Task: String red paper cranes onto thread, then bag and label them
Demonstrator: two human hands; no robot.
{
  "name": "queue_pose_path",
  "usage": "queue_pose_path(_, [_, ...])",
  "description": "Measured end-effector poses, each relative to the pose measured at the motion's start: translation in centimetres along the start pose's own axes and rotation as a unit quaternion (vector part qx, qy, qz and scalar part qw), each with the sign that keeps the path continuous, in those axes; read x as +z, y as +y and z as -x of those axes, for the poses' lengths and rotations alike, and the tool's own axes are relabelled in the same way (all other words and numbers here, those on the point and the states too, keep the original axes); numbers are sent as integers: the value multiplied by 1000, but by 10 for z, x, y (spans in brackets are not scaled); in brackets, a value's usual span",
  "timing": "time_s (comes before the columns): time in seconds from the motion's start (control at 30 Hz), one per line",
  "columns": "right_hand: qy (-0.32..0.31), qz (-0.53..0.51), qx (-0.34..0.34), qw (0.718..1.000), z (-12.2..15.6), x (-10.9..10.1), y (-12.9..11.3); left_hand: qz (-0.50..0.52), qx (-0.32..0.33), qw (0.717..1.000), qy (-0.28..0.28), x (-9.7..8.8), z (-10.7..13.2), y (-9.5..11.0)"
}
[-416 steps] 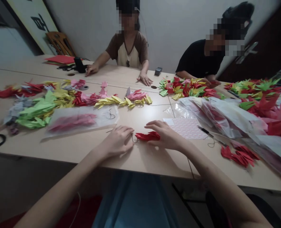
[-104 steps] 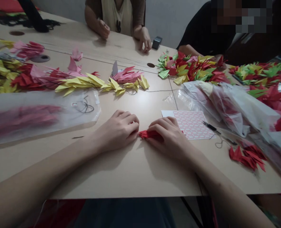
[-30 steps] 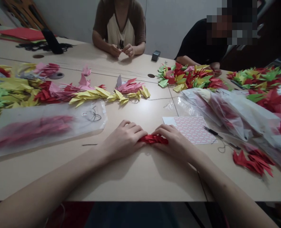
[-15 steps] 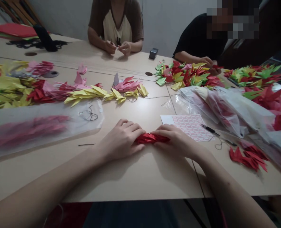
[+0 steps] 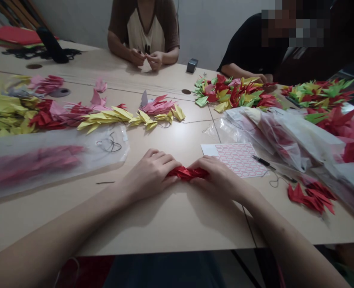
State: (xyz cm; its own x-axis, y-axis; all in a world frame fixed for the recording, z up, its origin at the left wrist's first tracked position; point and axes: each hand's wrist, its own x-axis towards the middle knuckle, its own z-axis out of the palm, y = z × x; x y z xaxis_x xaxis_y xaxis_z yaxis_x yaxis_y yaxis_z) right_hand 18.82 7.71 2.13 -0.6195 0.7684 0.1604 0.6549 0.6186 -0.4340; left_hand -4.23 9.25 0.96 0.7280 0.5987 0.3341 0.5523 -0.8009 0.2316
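The left hand (image 5: 153, 173) and right hand (image 5: 217, 175) grip 1 red paper bundle (image 5: 186, 173) between them — apparently pressing it together; the next move likely calls for gentle, even pressure.

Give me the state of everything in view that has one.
Left hand: closed on red folded paper
Right hand: closed on same paper
Red folded paper: bunched between both hands
Frosted bag at left: lying, pink paper inside
Label sheet: flat, one corner blank
Clear plastic: crumpled
Black pen-like tool: lying at sheet's edge
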Motion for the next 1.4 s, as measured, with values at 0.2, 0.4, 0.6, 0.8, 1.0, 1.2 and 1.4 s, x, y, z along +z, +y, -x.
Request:
queue_pose_path(0.2, [12,24,-14,1000,0,3,0,-15,16,1000,20,3,0,1])
queue_pose_path(0.4, [22,7,-13,1000,0,4,0,-10,32,999,29,7,0,2])
queue_pose_path(0.6, [38,-42,-37,998,-2,8,-4,-14,46,998,41,11,0,1])
queue_pose_path(0.8, [83,-78,-53,992,-3,24,1,0,42,998,35,13,1,0])
queue_pose_path(1.0, [47,-44,-56,996,1,5,1,-15,41,999,33,11,0,0])
queue_pose_path(1.2, [5,-28,-28,999,10,-34,11,-19,55,997,53,13,-1,0])
queue_pose_path(1.4, [-19,-79,-10,997,6,-12,14,-17,49,998,48,13,0,-1])
